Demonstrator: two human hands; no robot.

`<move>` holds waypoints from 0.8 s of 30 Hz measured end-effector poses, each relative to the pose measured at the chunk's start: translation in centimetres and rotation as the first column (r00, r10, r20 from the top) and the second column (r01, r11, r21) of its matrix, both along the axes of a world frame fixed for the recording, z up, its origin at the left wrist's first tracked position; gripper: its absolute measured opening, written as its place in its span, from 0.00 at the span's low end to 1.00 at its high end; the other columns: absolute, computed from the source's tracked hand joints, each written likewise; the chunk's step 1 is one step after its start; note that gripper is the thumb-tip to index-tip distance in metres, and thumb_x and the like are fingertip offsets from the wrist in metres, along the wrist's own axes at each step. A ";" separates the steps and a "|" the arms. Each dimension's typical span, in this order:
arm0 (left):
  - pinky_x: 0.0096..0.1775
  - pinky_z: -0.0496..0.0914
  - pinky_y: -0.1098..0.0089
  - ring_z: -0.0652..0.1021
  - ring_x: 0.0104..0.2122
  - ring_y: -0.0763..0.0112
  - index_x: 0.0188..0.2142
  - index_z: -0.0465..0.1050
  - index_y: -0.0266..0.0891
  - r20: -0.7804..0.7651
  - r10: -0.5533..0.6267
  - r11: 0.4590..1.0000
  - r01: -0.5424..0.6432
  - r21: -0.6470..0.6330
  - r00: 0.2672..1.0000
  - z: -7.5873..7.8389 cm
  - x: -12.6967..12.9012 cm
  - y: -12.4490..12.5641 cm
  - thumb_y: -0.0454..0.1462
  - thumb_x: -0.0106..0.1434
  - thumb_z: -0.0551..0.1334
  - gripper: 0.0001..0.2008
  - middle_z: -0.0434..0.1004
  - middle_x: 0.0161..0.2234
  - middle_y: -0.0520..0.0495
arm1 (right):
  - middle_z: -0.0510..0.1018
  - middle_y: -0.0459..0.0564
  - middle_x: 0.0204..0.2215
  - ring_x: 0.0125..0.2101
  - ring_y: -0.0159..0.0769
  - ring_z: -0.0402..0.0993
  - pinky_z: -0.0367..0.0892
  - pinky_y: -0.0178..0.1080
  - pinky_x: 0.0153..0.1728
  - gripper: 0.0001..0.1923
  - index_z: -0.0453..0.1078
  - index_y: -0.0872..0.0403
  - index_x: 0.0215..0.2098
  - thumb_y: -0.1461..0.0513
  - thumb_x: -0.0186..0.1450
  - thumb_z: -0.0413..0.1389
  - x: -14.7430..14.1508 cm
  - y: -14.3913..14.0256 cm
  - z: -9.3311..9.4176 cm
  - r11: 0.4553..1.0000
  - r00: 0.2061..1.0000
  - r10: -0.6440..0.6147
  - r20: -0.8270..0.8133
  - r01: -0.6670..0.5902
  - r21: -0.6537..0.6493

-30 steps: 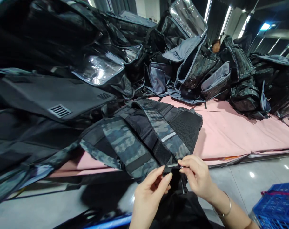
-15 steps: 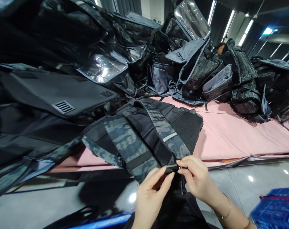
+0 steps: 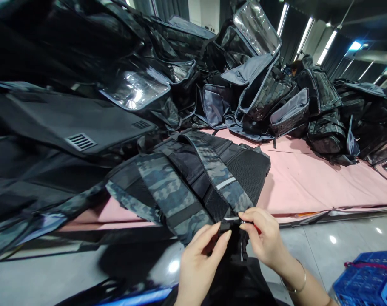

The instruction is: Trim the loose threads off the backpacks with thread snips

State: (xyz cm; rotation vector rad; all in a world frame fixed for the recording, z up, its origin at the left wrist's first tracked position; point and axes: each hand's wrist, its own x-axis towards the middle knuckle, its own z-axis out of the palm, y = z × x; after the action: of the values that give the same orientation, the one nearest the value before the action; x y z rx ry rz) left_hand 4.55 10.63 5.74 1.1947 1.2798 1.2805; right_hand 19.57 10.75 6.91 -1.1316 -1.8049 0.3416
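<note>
Black backpack (image 3: 193, 172), contents hidden; left fingers (image 3: 221, 247) and right fingers (image 3: 252, 215) pinch its webbing (image 3: 231, 225).

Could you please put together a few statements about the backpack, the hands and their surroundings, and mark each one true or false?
1. The backpack lies on a pink surface. True.
2. The two hands are at opposite ends of the backpack. False: the left hand and right hand are close together by its near edge.
3. A pale stripe crosses a camouflage shoulder strap. True.
4. The right wrist is bare. False: it wears a bracelet.
5. A blue crate shows at the lower right of the picture. True.
6. The bag with the silver lining is zipped shut. False: it is open.
</note>
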 end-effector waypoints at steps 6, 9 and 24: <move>0.22 0.69 0.74 0.71 0.20 0.74 0.35 0.76 0.38 0.050 -0.068 0.993 0.072 -0.095 0.996 0.1 -0.4 0.2 0.44 0.49 0.66 0.15 0.71 0.26 0.51 | 0.74 0.53 0.35 0.36 0.36 0.71 0.69 0.39 0.36 0.10 0.67 0.55 0.43 0.66 0.64 0.49 0.0 0.1 0.2 0.998 0.999 0.040 -0.020 -0.041 -0.047; 0.22 0.69 0.73 0.71 0.21 0.73 0.40 0.73 0.35 0.165 -0.054 0.982 0.082 -0.169 0.985 0.3 -0.6 0.1 0.46 0.52 0.65 0.20 0.73 0.26 0.49 | 0.74 0.52 0.33 0.35 0.35 0.70 0.67 0.38 0.37 0.07 0.68 0.55 0.39 0.64 0.64 0.50 0.3 0.3 0.2 0.990 0.994 0.034 -0.100 -0.047 -0.130; 0.31 0.72 0.74 0.76 0.28 0.71 0.41 0.68 0.39 -0.455 -0.120 0.905 0.286 0.316 0.882 -1.0 -0.2 -1.8 0.40 0.63 0.55 0.09 0.75 0.30 0.48 | 0.50 0.34 0.14 0.13 0.18 0.38 0.38 0.28 0.13 0.20 0.66 0.58 0.31 0.50 0.54 0.62 -0.3 0.7 -2.6 0.481 0.587 -0.136 -0.798 -0.665 -0.571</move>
State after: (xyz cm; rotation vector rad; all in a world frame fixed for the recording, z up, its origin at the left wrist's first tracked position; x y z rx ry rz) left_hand 4.31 8.85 4.70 1.9218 1.1893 1.1710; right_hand 19.28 11.43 4.32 -0.9661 -0.9302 1.8412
